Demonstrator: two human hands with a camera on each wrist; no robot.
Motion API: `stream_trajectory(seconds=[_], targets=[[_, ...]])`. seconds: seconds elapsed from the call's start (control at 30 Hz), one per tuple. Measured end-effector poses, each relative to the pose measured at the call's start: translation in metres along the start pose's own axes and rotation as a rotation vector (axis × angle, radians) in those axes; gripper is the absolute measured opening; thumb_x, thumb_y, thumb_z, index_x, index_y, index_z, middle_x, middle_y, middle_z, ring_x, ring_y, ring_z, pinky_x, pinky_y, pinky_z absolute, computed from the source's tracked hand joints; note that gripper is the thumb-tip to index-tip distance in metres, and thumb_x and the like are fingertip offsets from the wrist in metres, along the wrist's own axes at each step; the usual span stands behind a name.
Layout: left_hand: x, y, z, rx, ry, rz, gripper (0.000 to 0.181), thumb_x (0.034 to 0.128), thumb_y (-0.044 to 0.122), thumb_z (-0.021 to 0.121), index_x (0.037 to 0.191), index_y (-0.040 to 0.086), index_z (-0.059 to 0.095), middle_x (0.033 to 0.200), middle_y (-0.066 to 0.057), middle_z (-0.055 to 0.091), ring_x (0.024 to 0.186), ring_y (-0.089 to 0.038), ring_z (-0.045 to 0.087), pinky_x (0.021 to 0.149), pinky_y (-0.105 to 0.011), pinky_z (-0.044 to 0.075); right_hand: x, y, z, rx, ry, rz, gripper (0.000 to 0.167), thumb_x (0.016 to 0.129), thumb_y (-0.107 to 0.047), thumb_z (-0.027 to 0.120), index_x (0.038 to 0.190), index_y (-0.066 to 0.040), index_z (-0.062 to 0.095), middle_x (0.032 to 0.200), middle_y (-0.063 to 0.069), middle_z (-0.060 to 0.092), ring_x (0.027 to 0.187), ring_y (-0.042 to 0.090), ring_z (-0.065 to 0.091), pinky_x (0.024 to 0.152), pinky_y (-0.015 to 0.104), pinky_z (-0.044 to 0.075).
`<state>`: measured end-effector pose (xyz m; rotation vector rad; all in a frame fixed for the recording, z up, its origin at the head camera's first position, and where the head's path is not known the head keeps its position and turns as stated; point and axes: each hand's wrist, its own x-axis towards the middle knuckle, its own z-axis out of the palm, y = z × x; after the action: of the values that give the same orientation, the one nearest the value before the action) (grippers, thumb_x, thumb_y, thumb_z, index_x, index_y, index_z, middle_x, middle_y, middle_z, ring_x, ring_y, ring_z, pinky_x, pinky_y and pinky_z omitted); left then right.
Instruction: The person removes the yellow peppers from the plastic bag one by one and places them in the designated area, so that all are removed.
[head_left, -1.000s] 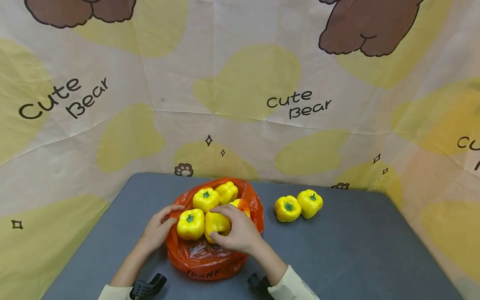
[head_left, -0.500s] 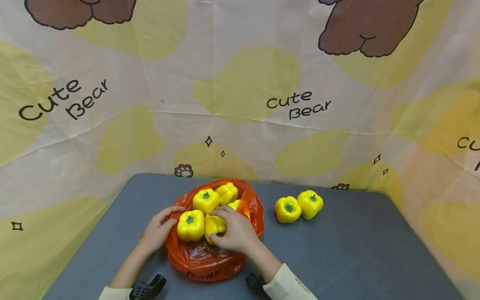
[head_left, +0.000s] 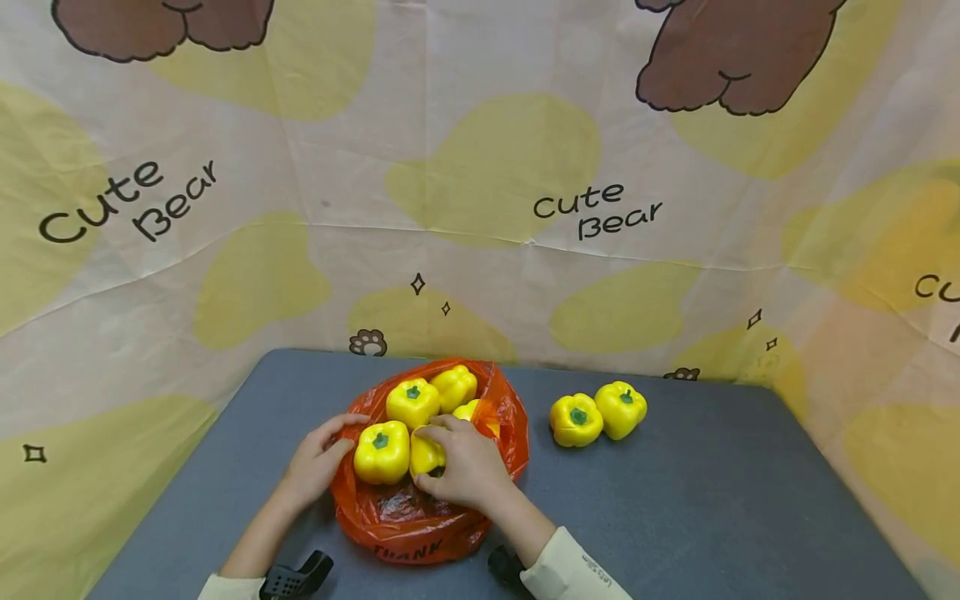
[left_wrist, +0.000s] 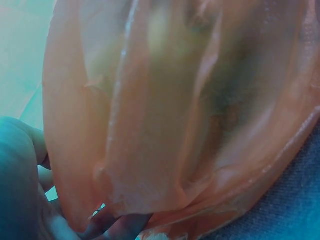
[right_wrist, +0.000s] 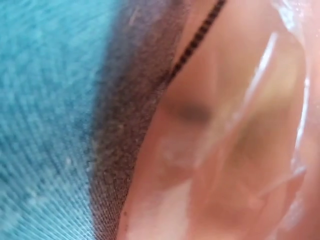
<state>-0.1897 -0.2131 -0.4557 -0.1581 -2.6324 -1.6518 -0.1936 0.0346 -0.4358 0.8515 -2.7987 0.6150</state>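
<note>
An orange-red plastic bag [head_left: 411, 546] with dark lettering lies wide open on the table, and several yellow bell peppers sit inside it. My left hand [head_left: 311, 467] holds the bag's left rim; in the left wrist view its fingers [left_wrist: 129, 226] curl at the edge of the thin plastic [left_wrist: 160, 130]. With thumb and fingers, my right hand [head_left: 474, 467] grips a yellow bell pepper [head_left: 424, 454] in the bag, hiding its right side. Beside it sits another pepper [head_left: 382, 454] with a green stem. The right wrist view shows only blurred bag wall [right_wrist: 225, 160] and table surface.
Two more yellow peppers, one nearer [head_left: 576, 422] and one behind it [head_left: 621, 410], stand together on the grey table [head_left: 697, 500] right of the bag. A printed cloth [head_left: 480, 167] hangs behind the table's back edge.
My right hand has shifted slightly to the left over the pepper it grips, covering more of it. The left hand, bag and other peppers stay in place.
</note>
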Motion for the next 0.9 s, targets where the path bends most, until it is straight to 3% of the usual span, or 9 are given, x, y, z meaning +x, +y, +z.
stream_trajectory(seconds=[0.47, 0.67, 0.9], targets=[[-0.0002, 0.0005, 0.0002, -0.015, 0.002, -0.009, 0.031, 0.0968, 0.009, 0.045, 0.124, 0.01, 0.06, 0.135, -0.02, 0.053, 0.088, -0.013, 0.06, 0.063, -0.027, 0.055, 0.0006, 0.0012, 0.0016, 0.013, 0.045, -0.044, 0.048, 0.073, -0.039, 0.075, 0.117, -0.024, 0.068, 0.122, -0.004, 0.063, 0.107, 0.017, 0.058, 0.074, 0.031, 0.053], [0.0003, 0.0, 0.0, -0.04, -0.01, -0.015, 0.031, 0.0971, 0.01, 0.045, 0.125, 0.009, 0.059, 0.134, -0.022, 0.052, 0.076, -0.011, 0.062, 0.06, -0.029, 0.056, 0.0013, 0.0026, 0.002, 0.047, 0.063, -0.045, 0.046, 0.07, -0.037, 0.074, 0.114, -0.022, 0.07, 0.117, -0.004, 0.065, 0.103, 0.016, 0.058, 0.075, 0.029, 0.052], [0.0006, -0.0002, 0.0005, -0.008, 0.005, 0.013, 0.031, 0.0962, 0.009, 0.046, 0.123, 0.01, 0.061, 0.133, -0.019, 0.054, 0.088, -0.012, 0.06, 0.063, -0.027, 0.055, 0.0015, 0.0017, 0.0017, 0.07, 0.078, -0.01, 0.04, 0.067, -0.039, 0.075, 0.105, -0.027, 0.07, 0.11, -0.009, 0.066, 0.096, 0.014, 0.059, 0.069, 0.026, 0.05]])
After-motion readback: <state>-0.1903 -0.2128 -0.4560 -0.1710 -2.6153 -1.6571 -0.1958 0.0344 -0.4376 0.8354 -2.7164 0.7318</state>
